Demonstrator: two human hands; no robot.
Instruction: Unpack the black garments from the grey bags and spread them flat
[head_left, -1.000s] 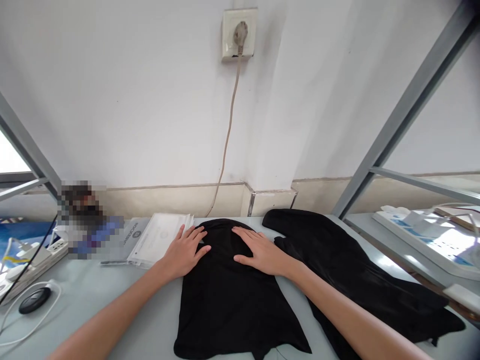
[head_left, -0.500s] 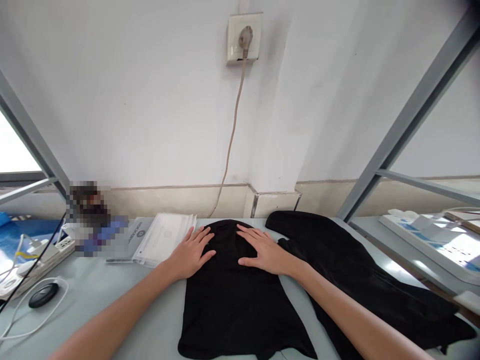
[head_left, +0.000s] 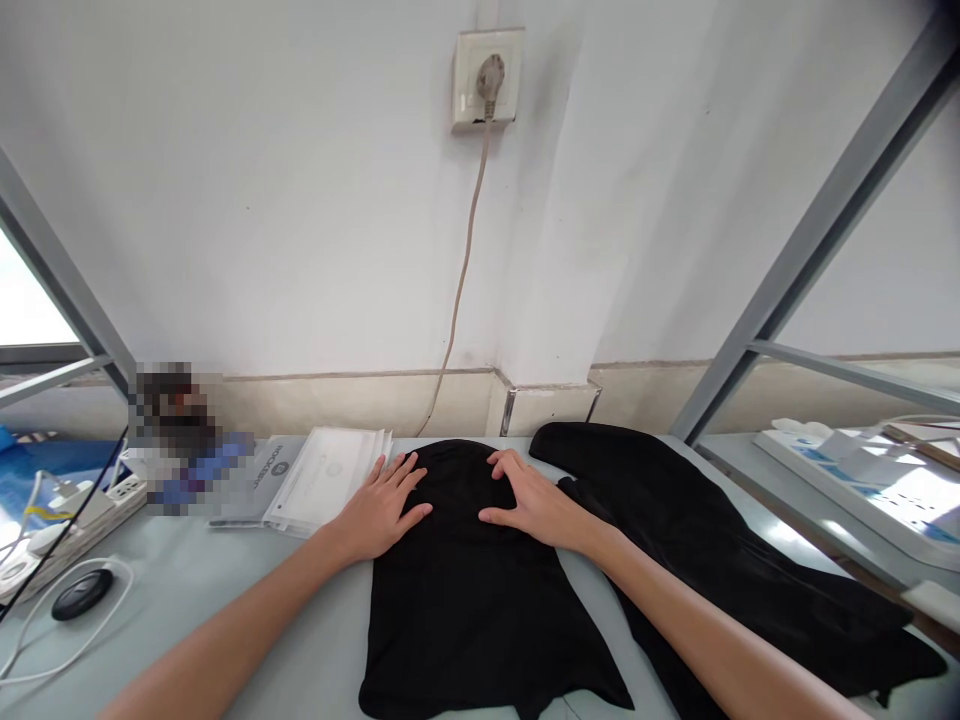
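A black cloth piece with a rounded top, like a hood or balaclava [head_left: 480,610], lies spread on the pale table in front of me. On its upper left edge my left hand [head_left: 381,508] rests flat, fingers spread. My right hand [head_left: 534,502] touches the upper right edge, its fingers bent and the thumb held apart from them. Neither hand grips the cloth. Beside my right forearm a second black cloth piece [head_left: 697,530] lies loosely, partly hidden beneath the arm.
Clear plastic packets [head_left: 330,475] and a grey packet [head_left: 259,485] lie at the back left. A black mouse-like object [head_left: 82,594] with a white cable is on the left. A power strip [head_left: 862,490] stands right, beyond a metal frame post [head_left: 795,240]. A wall socket [head_left: 489,80] holds a plug.
The fingers of my right hand have bent and drawn back from lying flat on the cloth. My left hand stays in place. The camera view has shifted slightly.
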